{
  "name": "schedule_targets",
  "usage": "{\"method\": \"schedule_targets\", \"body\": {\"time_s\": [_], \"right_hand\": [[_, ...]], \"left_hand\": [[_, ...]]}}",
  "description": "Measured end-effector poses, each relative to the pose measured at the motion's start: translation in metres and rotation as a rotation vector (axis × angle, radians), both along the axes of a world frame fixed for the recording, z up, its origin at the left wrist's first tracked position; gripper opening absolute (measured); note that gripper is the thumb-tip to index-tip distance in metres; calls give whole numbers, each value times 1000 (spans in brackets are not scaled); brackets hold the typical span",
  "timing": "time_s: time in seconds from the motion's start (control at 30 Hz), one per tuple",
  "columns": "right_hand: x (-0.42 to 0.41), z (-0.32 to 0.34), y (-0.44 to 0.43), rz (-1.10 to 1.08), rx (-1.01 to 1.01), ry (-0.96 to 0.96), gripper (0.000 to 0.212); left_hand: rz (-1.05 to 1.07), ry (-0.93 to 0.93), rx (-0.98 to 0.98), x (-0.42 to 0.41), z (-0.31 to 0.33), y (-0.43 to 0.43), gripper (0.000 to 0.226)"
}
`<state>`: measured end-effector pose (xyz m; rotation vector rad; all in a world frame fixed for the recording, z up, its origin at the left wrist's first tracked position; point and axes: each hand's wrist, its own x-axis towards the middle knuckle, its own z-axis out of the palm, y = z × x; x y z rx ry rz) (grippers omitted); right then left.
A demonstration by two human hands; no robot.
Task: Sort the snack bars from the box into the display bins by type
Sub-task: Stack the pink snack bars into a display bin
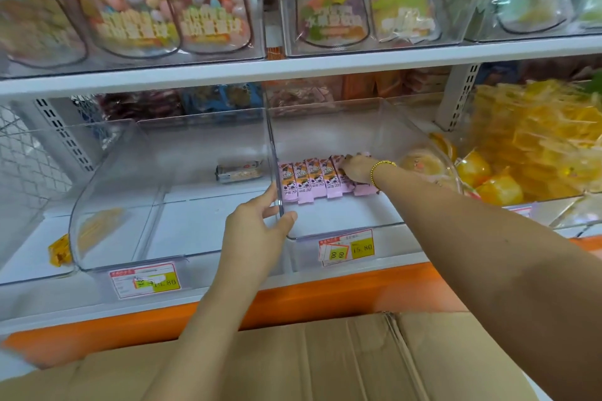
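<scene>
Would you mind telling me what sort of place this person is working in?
Most likely a snack shop aisle: price tags clipped to clear bins, bagged sweets on the shelf above, and pink snack bars lined up for sale.

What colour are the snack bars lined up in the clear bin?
Pink snack bars with a dark cartoon print; head view.

Bare floor lies open in the right clear bin (345,232) at 6 o'clock of the pink bars (309,181) lined across its middle, the right hand (355,169) holding their 3 o'clock end. The left hand (257,225) pinches the dividing wall (273,140) between bins. The left bin (130,238) holds one bar (239,170) at 2 o'clock. The white shelf (293,67) roofs both.
</scene>
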<state>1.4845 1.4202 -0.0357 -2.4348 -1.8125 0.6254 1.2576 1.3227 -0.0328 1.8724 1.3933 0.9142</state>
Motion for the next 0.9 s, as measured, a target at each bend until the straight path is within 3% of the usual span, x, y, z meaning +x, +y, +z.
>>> {"method": "schedule_targets", "body": {"time_s": [0.07,0.13,0.2,0.27,0.37,0.4,0.47,0.6,0.7,0.77,0.8,0.9], "right_hand": [[-2,8,-12,-71,31,78,38],[-1,17,-27,-116,194,156,37],[-3,31,-54,-268,386,471,24],[-8,41,-95,-249,585,544,28],[-33,46,-166,8,752,460,48],[-46,43,-192,105,751,431,52],[-73,19,-237,275,603,362,55],[-110,-56,-297,508,70,15,49],[-124,-109,-331,535,-341,33,38],[-126,-146,-350,531,-424,-11,27],[-126,-163,-357,513,-421,1,30],[-130,-198,-378,504,-422,49,79]], "left_hand": [[-4,-19,-2,0,0,-1,47],[-2,-44,-11,1,2,-1,47],[19,-48,-5,3,1,-9,47],[62,-113,70,2,0,-30,43],[142,-299,239,-9,-8,-85,12],[177,-310,259,-14,-17,-104,27],[197,-263,218,-31,-47,-142,45],[302,-113,52,-67,-125,-214,51],[419,-22,-184,-85,-176,-266,39],[394,102,-409,-93,-205,-293,13],[372,155,-508,-94,-213,-303,8],[262,214,-599,-96,-226,-311,32]]}}
